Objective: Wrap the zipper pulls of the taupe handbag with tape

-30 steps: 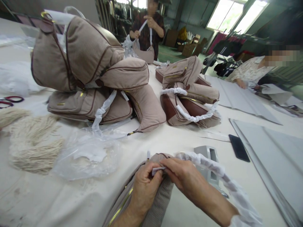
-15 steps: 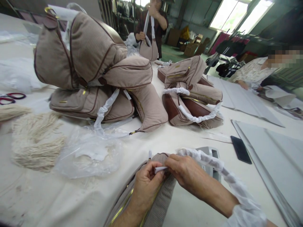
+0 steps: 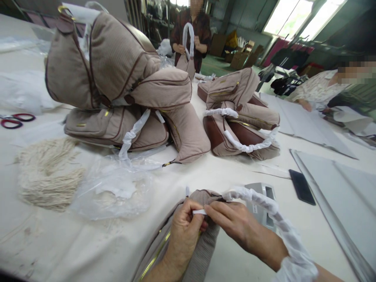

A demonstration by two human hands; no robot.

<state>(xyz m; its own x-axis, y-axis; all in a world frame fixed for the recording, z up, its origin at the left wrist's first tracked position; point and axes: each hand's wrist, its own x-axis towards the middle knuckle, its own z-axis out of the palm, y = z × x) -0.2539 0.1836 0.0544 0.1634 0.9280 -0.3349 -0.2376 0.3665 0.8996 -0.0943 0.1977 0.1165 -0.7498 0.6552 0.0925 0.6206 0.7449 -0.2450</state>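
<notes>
A taupe corduroy bag (image 3: 202,254) with a gold zipper (image 3: 155,256) stands at the lower middle, under both hands. My left hand (image 3: 185,231) pinches a small white paper strip (image 3: 199,212) between thumb and fingers near the bag's top. Against the strip's right end press the closed fingers of my right hand (image 3: 235,219), and what lies beneath them is hidden. The bag's strap (image 3: 274,209), wrapped in white tissue, arches over my right wrist. A small white-wrapped tab (image 3: 187,191) sticks up beside my left fingers.
Taupe bags (image 3: 123,66) are piled ahead, with another pile (image 3: 241,117) to its right. Cream threads (image 3: 49,176), a plastic bag (image 3: 114,196) and scissors (image 3: 17,120) lie left. A phone (image 3: 302,187), grey tape dispenser (image 3: 263,203) and grey sheets (image 3: 337,196) are right. Two people (image 3: 192,35) work beyond.
My left hand has turned slightly, and my right fingers have flattened and stretched further over the paper strip. Across the table, the person holding a bag has lowered their hands along its strap.
</notes>
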